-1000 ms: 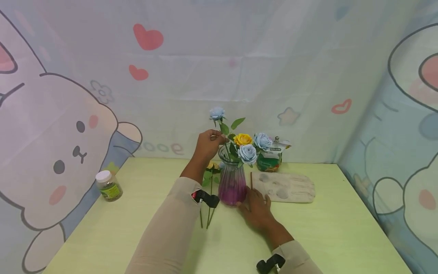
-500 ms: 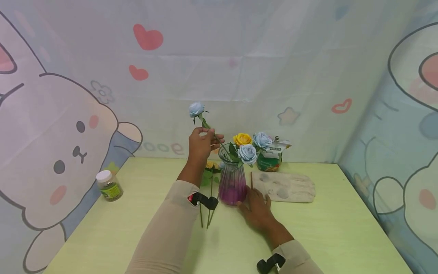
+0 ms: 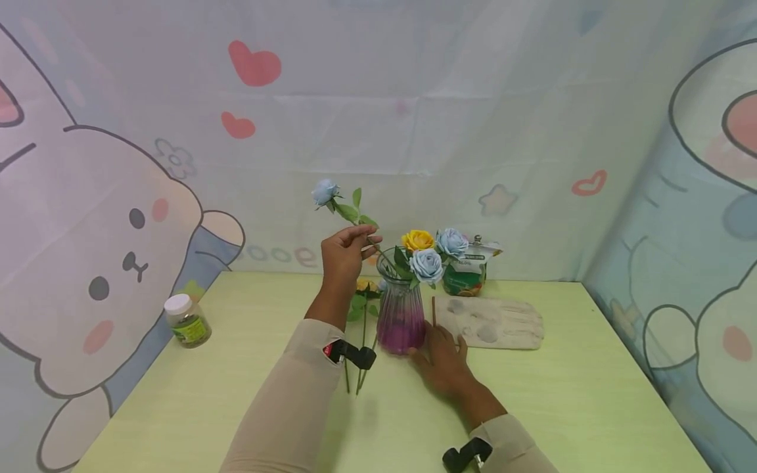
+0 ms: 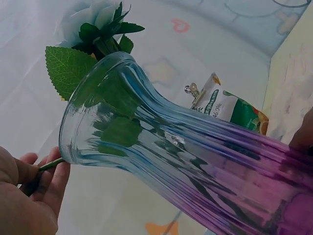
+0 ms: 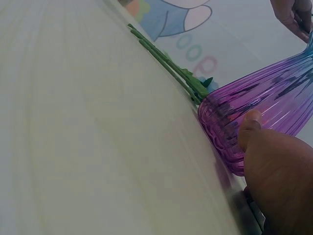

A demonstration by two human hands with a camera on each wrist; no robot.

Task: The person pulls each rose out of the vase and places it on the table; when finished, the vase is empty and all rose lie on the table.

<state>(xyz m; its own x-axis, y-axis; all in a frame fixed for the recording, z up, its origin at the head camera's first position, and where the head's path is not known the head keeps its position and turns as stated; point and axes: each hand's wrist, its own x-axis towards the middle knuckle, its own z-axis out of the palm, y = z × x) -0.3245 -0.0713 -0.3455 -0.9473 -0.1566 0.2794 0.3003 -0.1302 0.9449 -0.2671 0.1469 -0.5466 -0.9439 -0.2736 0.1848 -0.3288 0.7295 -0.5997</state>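
I pinched a blue rose (image 3: 324, 192) by its stem with my left hand (image 3: 344, 255), its stem slanting into the vase (image 3: 401, 322), the lower end hard to trace. My right hand (image 3: 445, 364) gripped the base, fingers partly hidden. Another blue bloom (image 3: 453, 243) partly covered a bag (image 3: 464, 281).

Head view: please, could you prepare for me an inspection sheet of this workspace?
Surface: pale green table, no spill seen.
Job's things: ribbed purple-tinted vase stands upright, holding a yellow rose and two light-blue roses; loose flowers lie left of it.
Clutter: white-capped jar at left; clipped packet behind and right of the vase; pale flat item, perhaps a glove, right of the vase.
Hands: left hand pinches the stem of another light-blue rose, slanted toward the vase mouth; right hand touches the vase near its base.
Cables: nothing seen.
Surroundings: cartoon-printed backdrop behind and on both sides; a black device on each wrist.
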